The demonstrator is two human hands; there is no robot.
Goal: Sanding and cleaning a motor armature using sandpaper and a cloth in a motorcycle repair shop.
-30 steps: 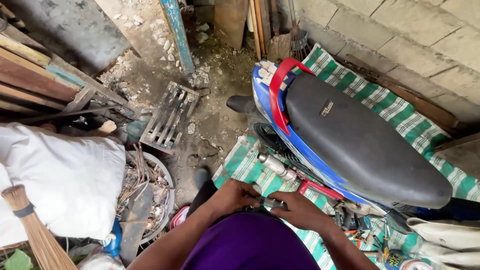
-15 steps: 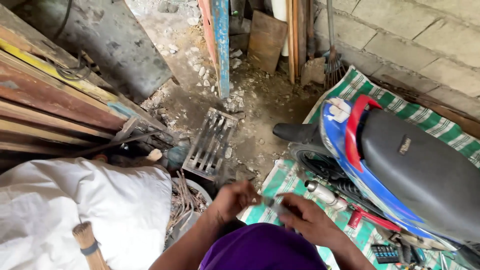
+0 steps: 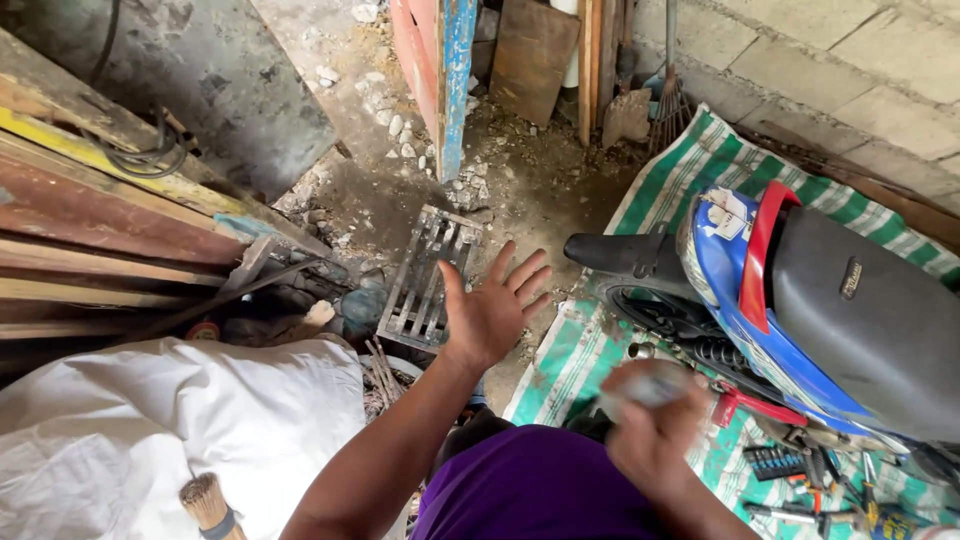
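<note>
Blue motorbike (image 3: 735,290), red grab rail (image 3: 762,255), green-striped mat (image 3: 575,365), seemingly purple shirt (image 3: 530,490).

Motorbike (image 3: 840,310) on mat (image 3: 700,170) at right, grate (image 3: 428,280) in middle, planks (image 3: 110,220) & sack (image 3: 170,430) left.

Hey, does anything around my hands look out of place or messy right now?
Yes. A metal grate lies loose on rubble-strewn dirt beyond your open left hand, and tools lie scattered on the striped mat.

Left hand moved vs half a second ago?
Yes. The left hand has lifted away from the right hand, opened palm-up, now over the metal grate's edge.
</note>
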